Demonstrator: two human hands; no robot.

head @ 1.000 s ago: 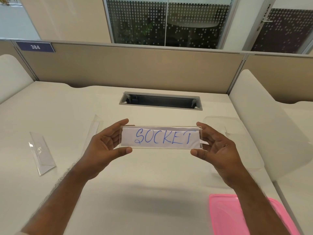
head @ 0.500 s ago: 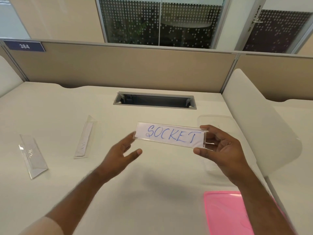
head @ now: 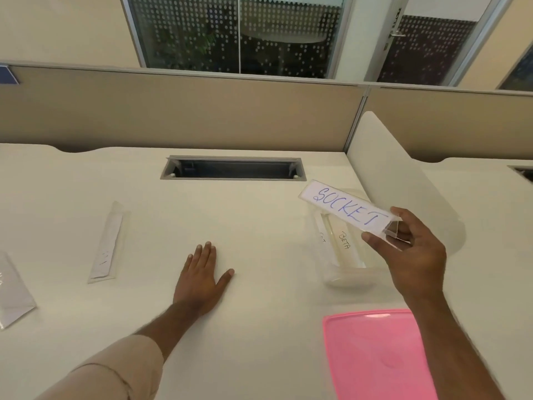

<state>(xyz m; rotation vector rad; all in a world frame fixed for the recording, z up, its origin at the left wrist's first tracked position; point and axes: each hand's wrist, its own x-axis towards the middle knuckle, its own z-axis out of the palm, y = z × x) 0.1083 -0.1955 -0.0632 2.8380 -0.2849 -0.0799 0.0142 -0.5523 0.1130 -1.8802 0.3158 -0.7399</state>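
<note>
A clear acrylic name holder with a white card reading SOCKET (head: 343, 207) hangs in the air at the right, tilted down to the right. My right hand (head: 409, 252) grips its right end between thumb and fingers. Below the holder stands a clear plastic box (head: 341, 280) with other labelled holders inside, one reading BETA (head: 344, 241). My left hand (head: 202, 277) lies flat on the white desk (head: 259, 327), fingers straight, holding nothing.
A pink lid (head: 375, 356) lies at the near right. Two more clear holders lie on the left: one with a card (head: 106, 243) and one at the left edge (head: 13, 293). A cable slot (head: 232, 168) opens at the back. A white divider (head: 403, 174) rises on the right.
My left hand let go of the SOCKET holder and dropped flat onto the desk. My right hand carried the holder to the right, over the clear box.
</note>
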